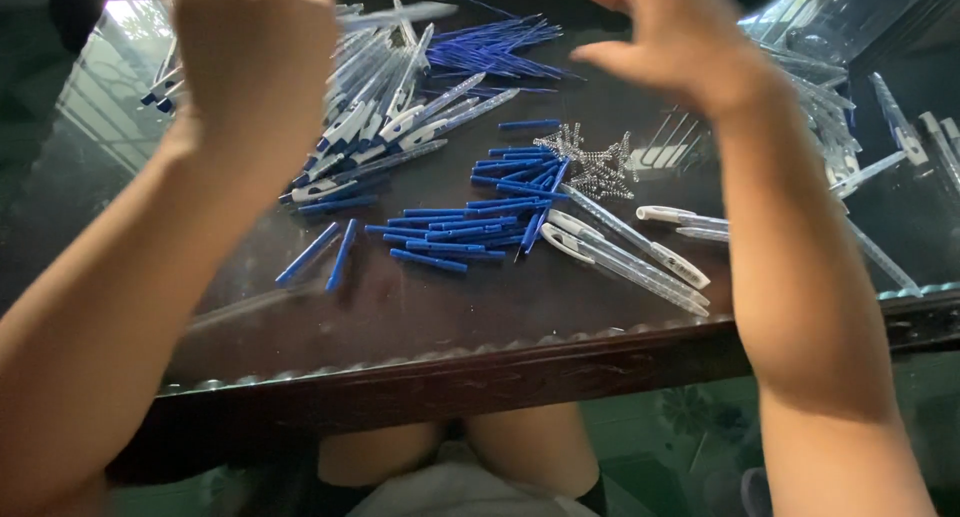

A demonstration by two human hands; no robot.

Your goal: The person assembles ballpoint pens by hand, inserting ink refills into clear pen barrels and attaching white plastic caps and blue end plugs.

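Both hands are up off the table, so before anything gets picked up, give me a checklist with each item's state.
1. Left hand free: cannot tell, only its back shows.
2. Right hand free: ok, fingers spread, nothing visible in its grip.
3. Blue caps in reach, mid-table: ok.
4. Springs gathered in one small heap: ok.
5. Clear pen barrels lying apart from the caps: not ok, some touch the pile.
6. Parts away from the table edge: ok.
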